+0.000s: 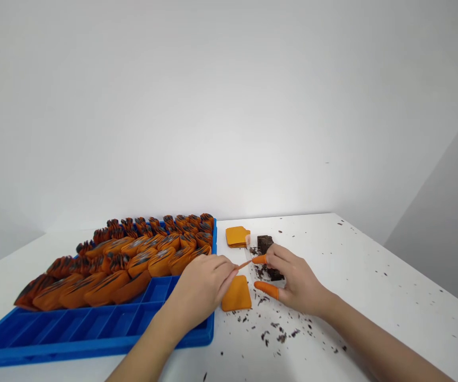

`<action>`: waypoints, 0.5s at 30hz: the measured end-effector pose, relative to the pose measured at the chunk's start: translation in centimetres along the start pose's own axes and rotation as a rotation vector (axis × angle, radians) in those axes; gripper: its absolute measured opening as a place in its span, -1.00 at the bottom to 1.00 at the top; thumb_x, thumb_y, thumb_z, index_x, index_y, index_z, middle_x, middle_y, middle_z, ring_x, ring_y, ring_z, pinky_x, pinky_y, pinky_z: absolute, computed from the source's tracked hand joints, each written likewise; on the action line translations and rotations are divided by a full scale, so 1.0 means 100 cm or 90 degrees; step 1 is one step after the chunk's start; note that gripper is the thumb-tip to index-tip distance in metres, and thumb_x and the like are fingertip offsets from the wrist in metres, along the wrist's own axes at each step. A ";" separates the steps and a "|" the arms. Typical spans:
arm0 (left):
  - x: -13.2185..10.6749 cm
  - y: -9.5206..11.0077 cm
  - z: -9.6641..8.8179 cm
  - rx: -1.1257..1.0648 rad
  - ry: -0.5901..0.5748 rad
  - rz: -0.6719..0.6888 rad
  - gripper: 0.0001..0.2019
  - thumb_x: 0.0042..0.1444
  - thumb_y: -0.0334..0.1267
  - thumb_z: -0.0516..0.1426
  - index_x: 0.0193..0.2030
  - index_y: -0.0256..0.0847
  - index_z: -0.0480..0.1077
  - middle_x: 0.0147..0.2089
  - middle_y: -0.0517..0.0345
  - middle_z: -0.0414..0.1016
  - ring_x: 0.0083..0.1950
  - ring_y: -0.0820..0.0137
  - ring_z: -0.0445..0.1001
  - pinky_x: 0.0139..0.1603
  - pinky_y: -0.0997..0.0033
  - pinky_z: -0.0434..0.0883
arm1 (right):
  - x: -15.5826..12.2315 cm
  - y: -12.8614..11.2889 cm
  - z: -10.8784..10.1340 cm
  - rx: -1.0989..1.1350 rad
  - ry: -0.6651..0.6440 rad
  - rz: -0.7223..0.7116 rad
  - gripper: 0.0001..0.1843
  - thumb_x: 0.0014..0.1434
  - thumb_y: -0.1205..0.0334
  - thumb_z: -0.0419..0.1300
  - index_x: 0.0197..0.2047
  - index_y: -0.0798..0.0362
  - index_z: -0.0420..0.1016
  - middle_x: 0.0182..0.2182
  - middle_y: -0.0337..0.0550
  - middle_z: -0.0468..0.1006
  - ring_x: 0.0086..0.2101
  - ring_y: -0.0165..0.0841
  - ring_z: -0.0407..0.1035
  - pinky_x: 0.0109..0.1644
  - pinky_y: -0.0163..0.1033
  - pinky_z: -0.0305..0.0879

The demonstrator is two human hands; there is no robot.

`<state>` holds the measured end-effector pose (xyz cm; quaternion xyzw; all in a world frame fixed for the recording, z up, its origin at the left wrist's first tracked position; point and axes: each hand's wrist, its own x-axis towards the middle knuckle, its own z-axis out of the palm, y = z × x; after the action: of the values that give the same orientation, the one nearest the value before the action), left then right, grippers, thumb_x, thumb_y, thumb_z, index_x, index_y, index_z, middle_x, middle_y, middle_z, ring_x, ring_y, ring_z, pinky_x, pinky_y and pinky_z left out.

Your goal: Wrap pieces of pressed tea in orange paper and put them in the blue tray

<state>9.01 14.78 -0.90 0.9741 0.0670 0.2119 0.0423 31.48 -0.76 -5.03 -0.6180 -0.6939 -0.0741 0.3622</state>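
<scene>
So we've got a big blue tray [73, 350] on our left, split up by dividers. Its far and middle rows are packed with orange folded pieces [107, 289], lots of them dark along the edges, while dividers show in the row closest to us. Over to the right on the white desk [372, 270], a dark brown clump [264, 244] sits in or on something see-through [252, 275]; we can't tell if that's a box or a sheet. Brown crumbs [280, 337] are scattered around it.

Our left hand [203, 284] is pinching a thin orange piece [244, 265], seen nearly edge-on, just above the near orange stack [237, 294]. The far orange stack [236, 236] lies beyond. Our right hand [298, 281] has its fingers spread, orange covers [266, 290] on the thumb and index; we can't tell whether the index touches the piece.

That hand also hides part of the clump, our left wrist blocks one tray corner, and both forearms get cut off at the bottom.
</scene>
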 end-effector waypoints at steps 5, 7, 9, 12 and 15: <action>0.002 0.002 0.005 -0.235 0.113 -0.040 -0.65 0.57 -0.23 -0.01 -0.29 -0.19 0.43 -0.28 0.10 0.53 -0.24 0.31 0.48 -0.15 0.32 0.39 | 0.002 0.002 0.002 0.126 0.056 0.103 -0.61 0.36 -0.05 0.38 0.15 -0.10 0.49 -0.23 -0.15 0.42 -0.32 -0.29 0.34 -0.39 -0.23 0.41; 0.003 0.005 0.008 -0.290 0.113 -0.073 -0.60 0.56 -0.20 -0.01 -0.38 -0.17 0.33 -0.38 0.17 0.41 -0.34 0.36 0.36 -0.25 0.35 0.33 | 0.004 0.003 0.002 0.177 0.069 0.116 -0.72 0.37 -0.07 0.36 -0.07 -0.06 0.53 -0.26 -0.16 0.39 -0.34 -0.32 0.31 -0.41 -0.25 0.37; 0.004 0.007 0.010 -0.330 0.107 -0.089 -0.58 0.55 -0.16 -0.02 -0.41 -0.16 0.29 -0.40 0.19 0.35 -0.36 0.37 0.30 -0.28 0.35 0.30 | 0.005 0.003 0.001 0.219 0.070 0.114 -0.64 0.39 -0.11 0.33 -0.28 -0.02 0.48 -0.30 -0.19 0.35 -0.38 -0.35 0.27 -0.43 -0.26 0.33; 0.004 0.008 0.012 -0.367 0.092 -0.097 -0.59 0.53 -0.12 0.02 -0.41 -0.16 0.31 -0.38 0.19 0.38 -0.34 0.37 0.32 -0.27 0.36 0.31 | 0.007 0.002 -0.002 0.251 0.040 0.108 -0.56 0.41 -0.16 0.29 -0.34 -0.01 0.47 -0.33 -0.22 0.31 -0.42 -0.38 0.23 -0.44 -0.27 0.31; 0.001 0.007 0.014 -0.373 0.072 -0.110 -0.75 0.45 -0.12 0.14 -0.26 -0.17 0.46 -0.29 0.17 0.52 -0.26 0.34 0.46 -0.20 0.36 0.39 | 0.007 0.001 -0.005 0.232 0.007 0.091 -0.55 0.43 -0.15 0.27 -0.37 -0.01 0.45 -0.34 -0.24 0.28 -0.41 -0.38 0.21 -0.43 -0.27 0.29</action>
<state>9.79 14.02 -2.08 0.8978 0.0879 0.2716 0.3354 31.85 -0.47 -4.27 -0.5895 -0.6479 0.0755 0.4765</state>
